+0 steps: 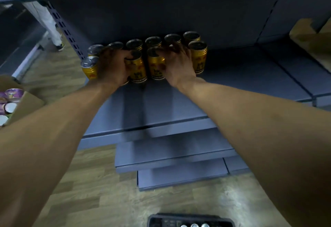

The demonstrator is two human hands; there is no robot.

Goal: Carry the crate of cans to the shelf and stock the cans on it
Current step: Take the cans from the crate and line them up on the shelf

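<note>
Reaching onto the grey shelf (179, 101), both hands work among gold cans (198, 57) standing upright in two rows near the back panel. The left hand (112, 67) has its grip closed round a front-row can (137, 69), fingers curled over the rim. The right hand (176, 65) has its grip closed on the neighbouring can (155, 65), thumb on the label, fingers wrapped behind. Labels show a red mark and dark lettering; the writing is too blurred to read, and no brand can be made out. The hands hide parts of both rows, so the can count cannot be told. The dark crate (190, 219) sits on the wood floor (100, 182) below, cut off by the lower edge, with three silver can tops showing. At far left, a cardboard box (26, 103) holds purple-lidded containers, partly cropped.
</note>
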